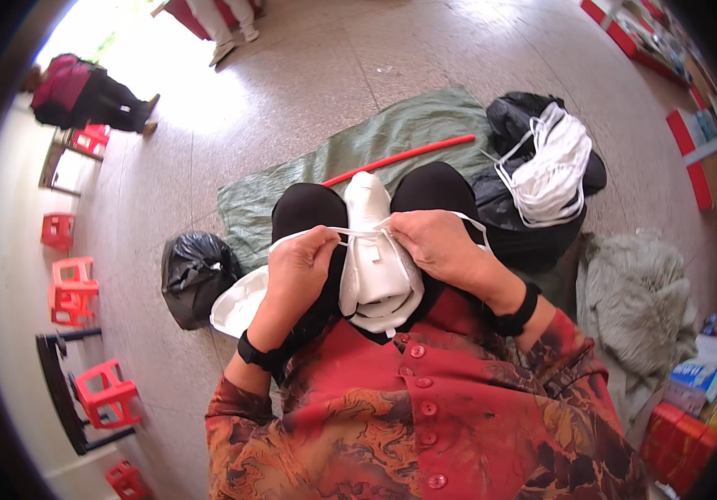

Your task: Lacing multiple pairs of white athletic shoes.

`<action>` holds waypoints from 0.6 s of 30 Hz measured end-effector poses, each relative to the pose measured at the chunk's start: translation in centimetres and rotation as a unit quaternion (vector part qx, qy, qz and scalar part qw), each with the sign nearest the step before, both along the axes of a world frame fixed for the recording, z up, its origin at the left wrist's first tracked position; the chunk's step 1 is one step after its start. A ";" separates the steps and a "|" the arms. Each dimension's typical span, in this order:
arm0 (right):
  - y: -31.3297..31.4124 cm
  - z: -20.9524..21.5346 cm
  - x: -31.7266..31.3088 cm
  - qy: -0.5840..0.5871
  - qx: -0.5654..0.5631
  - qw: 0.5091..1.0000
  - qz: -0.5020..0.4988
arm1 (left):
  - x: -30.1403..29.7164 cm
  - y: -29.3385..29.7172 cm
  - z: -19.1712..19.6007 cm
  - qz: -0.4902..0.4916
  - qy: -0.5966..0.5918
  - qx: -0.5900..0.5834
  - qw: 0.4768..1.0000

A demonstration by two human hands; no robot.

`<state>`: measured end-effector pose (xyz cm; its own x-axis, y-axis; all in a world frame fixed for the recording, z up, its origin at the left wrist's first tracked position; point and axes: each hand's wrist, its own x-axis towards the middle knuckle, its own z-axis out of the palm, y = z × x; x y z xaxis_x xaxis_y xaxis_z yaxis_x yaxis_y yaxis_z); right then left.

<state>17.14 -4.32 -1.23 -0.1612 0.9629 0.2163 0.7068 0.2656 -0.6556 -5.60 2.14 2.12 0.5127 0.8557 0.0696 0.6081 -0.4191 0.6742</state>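
Note:
Between my knees sits what looks like a white shoe [381, 279], its narrow end pointing away from me and its opening toward me. A thin white lace [343, 232] runs across its upper middle. My left hand [304, 257] pinches the lace on the left side of the shoe. On the right side, my right hand [438, 246] grips the other part of the lace between thumb and fingers. Where the two parts meet, I cannot tell whether there is a knot. Another white piece [240, 307], partly hidden by my left forearm, lies beside my left leg.
A bundle of white laces [552, 167] rests on black plastic bags at the right. Beyond my knees, a red stick [408, 158] lies on a green woven sheet [292, 179]. A black bag [198, 275] and red stools [107, 396] stand left; a grey sack [634, 292] lies right.

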 end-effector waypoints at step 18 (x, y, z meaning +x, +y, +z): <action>-0.4 2.3 -1.5 0.035 -0.045 0.998 -0.032 | 0.2 -1.0 -1.8 -0.013 -0.024 0.090 0.996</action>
